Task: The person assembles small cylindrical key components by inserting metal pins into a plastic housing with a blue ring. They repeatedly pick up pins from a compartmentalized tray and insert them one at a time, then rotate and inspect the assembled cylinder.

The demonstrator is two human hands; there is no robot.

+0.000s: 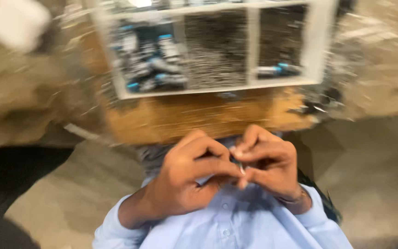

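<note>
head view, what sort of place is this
Probably a small workshop or assembly bench, though the picture is blurred. A white compartment tray of small metal parts and blue-tipped pieces sits on a wooden board, and both hands, left and right, pinch a tiny item.

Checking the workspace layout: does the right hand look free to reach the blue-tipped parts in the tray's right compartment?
Probably not right now: the right hand is pinched together with the left hand around a small part, though nothing blocks the way to the white tray.

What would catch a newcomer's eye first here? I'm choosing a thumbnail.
The left hand and right hand meet at lower centre, fingertips pinching a small item too blurred to identify. Above them, a white divided tray of small dark and blue parts sits on a wooden board.
</note>
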